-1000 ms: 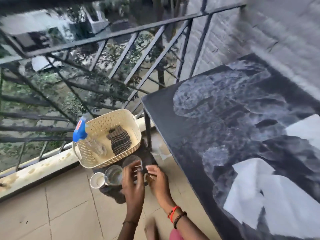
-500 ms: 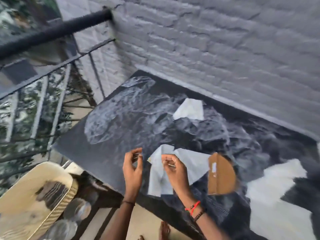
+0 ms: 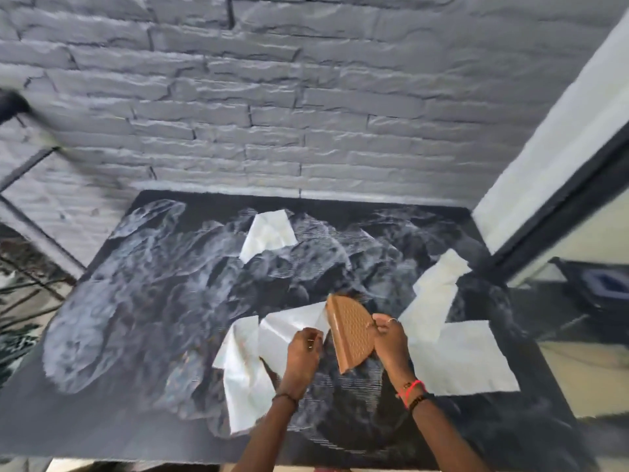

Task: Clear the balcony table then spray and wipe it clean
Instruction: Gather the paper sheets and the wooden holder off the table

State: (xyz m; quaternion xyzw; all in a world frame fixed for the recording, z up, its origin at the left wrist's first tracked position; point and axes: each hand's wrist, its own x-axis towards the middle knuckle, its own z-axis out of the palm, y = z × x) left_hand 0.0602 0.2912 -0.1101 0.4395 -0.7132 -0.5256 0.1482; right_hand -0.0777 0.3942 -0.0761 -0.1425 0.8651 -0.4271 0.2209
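Observation:
The dark balcony table (image 3: 143,321) has grey-white smears across its top. My right hand (image 3: 389,338) grips the right edge of a brown half-round perforated piece (image 3: 350,332), tilted up off the table. My left hand (image 3: 303,349) pinches the white paper (image 3: 286,328) lying beside that piece. A second crumpled white paper (image 3: 241,376) lies just left of it. Another white paper (image 3: 267,235) sits near the wall, and two more, one narrow (image 3: 432,301) and one wide (image 3: 466,359), lie at the right.
A grey stone-brick wall (image 3: 272,114) runs along the table's far edge. A white wall with a dark frame (image 3: 544,185) stands at the right. Railing bars (image 3: 30,212) show at the left. A dark object (image 3: 602,287) sits low at the far right.
My view swung from the floor basket and glasses up to the table. Both hands rose from the glasses to the table; the right took the brown piece, the left took a paper.

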